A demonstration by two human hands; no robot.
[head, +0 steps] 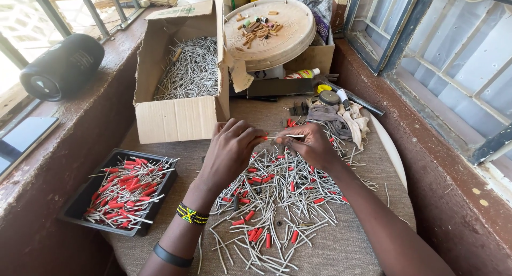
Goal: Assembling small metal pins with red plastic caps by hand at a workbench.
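My left hand (230, 154) and my right hand (310, 146) meet above a heap of thin white sticks and short red tubes (277, 201) on the woven mat. Between the fingertips is one white stick (288, 136) with a red tube (264, 138) at its left end. The left fingers pinch the red tube. The right fingers pinch the stick. A beaded band and a black band are on my left wrist.
A black tray (80, 201) of sticks with red tubes lies at the left. A cardboard box (178, 118) of plain sticks stands behind. A round wooden tray (277, 49), a rag (341, 118), small tins and a black cylindrical speaker (61, 68) sit around. Walls close both sides.
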